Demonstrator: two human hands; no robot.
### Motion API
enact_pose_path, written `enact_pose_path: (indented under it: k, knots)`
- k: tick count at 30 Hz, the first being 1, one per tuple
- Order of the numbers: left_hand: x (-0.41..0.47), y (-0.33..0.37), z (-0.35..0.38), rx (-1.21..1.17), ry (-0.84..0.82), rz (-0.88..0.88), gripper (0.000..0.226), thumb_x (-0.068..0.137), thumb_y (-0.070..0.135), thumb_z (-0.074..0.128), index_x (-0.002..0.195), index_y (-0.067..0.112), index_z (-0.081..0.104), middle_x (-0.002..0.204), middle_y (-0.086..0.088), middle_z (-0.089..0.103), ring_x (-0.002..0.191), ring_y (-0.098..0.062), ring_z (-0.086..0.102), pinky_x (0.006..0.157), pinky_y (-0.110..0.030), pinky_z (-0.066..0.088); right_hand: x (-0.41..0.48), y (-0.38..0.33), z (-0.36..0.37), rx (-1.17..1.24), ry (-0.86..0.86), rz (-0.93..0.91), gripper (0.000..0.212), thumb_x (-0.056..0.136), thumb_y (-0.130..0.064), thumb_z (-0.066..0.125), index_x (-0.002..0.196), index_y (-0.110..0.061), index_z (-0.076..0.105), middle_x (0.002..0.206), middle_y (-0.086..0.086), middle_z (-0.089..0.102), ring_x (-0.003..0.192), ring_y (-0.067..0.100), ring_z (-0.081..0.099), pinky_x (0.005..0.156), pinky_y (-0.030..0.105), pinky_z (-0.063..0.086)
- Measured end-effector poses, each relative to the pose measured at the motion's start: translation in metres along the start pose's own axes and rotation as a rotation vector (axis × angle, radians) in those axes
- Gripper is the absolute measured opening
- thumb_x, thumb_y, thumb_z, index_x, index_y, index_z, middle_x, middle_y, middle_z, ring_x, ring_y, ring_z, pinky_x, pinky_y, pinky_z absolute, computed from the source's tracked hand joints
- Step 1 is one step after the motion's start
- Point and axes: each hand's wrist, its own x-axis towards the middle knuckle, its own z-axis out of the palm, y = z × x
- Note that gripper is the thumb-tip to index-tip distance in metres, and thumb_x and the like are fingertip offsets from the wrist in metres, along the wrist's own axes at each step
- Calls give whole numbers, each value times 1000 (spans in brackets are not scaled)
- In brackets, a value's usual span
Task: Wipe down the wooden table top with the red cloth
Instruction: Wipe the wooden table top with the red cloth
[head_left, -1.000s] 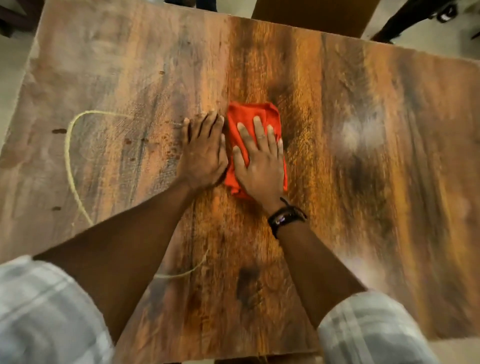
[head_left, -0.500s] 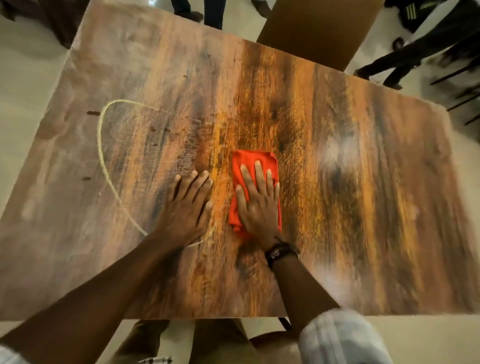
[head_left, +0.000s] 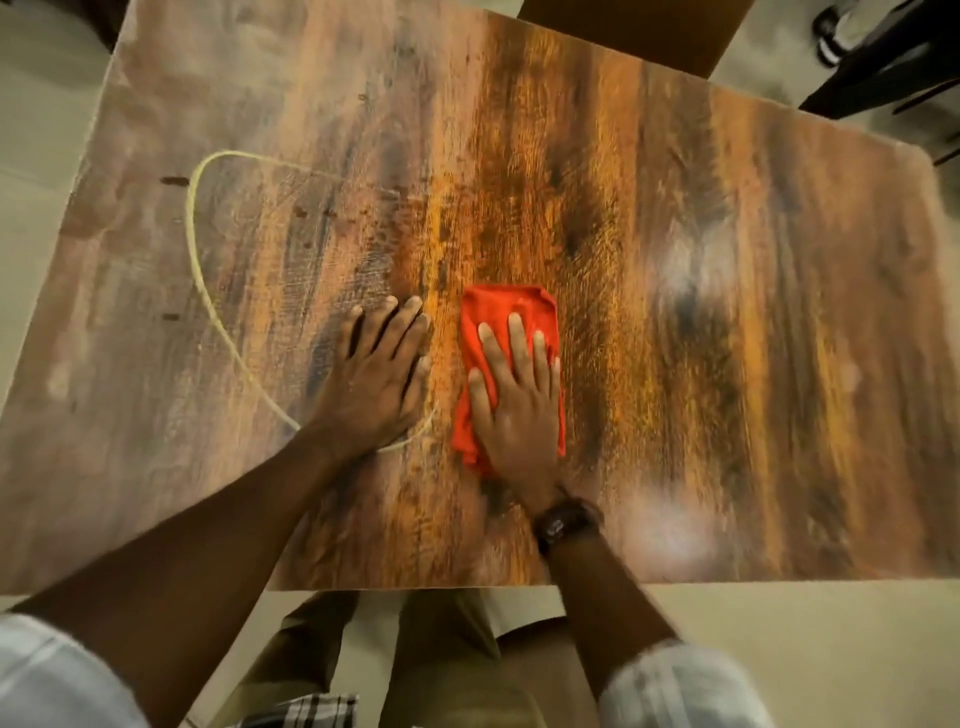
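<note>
The wooden table top (head_left: 701, 322) fills most of the head view. A folded red cloth (head_left: 506, 309) lies on it near the front middle. My right hand (head_left: 517, 402) presses flat on the cloth, fingers spread, covering its lower half; a dark watch sits on that wrist. My left hand (head_left: 376, 376) rests flat on the bare wood just left of the cloth, with a narrow strip of wood between hand and cloth. A pale yellow curved line (head_left: 200, 270) loops across the table's left part and runs under my left hand.
Small dark spots (head_left: 174, 181) mark the left side of the top. A brown panel (head_left: 639, 31) stands beyond the far edge. Dark legs and a shoe (head_left: 831, 39) show on the floor at the top right. My knees are below the near edge.
Both hands and the cloth have come toward the near edge of the table. My left hand, which touched the cloth's left edge a second ago, now lies apart from it.
</note>
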Motion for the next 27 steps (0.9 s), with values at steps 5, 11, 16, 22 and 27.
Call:
enact_pose_path:
  k: [5, 11, 16, 22, 27]
  knots:
    - [1, 4, 0, 7, -14, 7, 54, 101, 33, 35, 148, 7, 43, 159, -12, 36, 146, -33, 32, 119, -58, 20, -124, 0, -10, -53, -74, 23, 55, 104, -45, 31, 157, -31, 27, 168, -3, 10, 156, 25, 4, 121, 55, 10]
    - [3, 6, -1, 21, -6, 8, 55, 101, 33, 33, 148, 6, 44, 159, -13, 36, 146, -34, 33, 118, -58, 20, -70, -1, -5, -79, -66, 20, 55, 104, -48, 27, 157, -31, 27, 168, -1, 11, 156, 26, 3, 124, 56, 5]
    - [2, 6, -2, 26, -16, 7, 56, 101, 33, 31, 150, 7, 41, 160, -12, 35, 148, -33, 30, 120, -57, 18, 39, -3, 4, -137, 31, 13, 57, 101, -47, 30, 155, -29, 35, 165, 4, 24, 153, 31, 16, 122, 57, 12]
    - [0, 3, -1, 16, -37, 1, 54, 102, 33, 31, 150, 10, 39, 160, -9, 34, 148, -31, 28, 120, -56, 17, 62, -11, 8, -59, 12, 48, 60, 99, -50, 24, 155, -30, 33, 166, 2, 21, 154, 32, 14, 123, 55, 9]
    - [0, 2, -2, 18, -20, 11, 52, 102, 32, 32, 149, 9, 42, 158, -10, 38, 147, -31, 31, 120, -55, 18, -42, -29, 6, -40, -45, 10, 55, 103, -45, 30, 157, -34, 27, 168, -1, 13, 156, 26, 4, 125, 51, 6]
